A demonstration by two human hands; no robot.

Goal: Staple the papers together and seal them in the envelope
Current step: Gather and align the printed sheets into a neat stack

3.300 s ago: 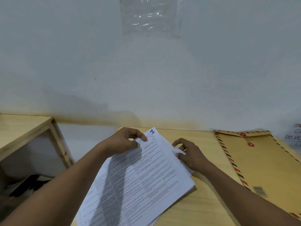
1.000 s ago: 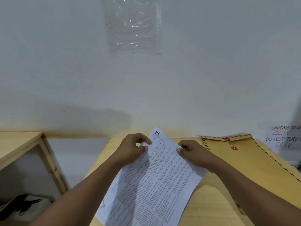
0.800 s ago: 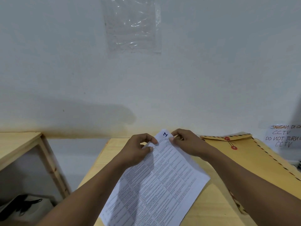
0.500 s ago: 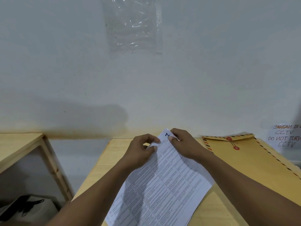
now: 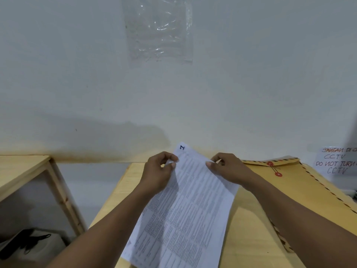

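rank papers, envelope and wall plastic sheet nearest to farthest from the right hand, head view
1. papers, pinched by the right hand at their right edge.
2. envelope, flat on the table just right of it.
3. plastic sheet, high on the wall.

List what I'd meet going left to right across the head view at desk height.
wooden shelf → left hand → papers → right hand → envelope → handwritten CCTV note
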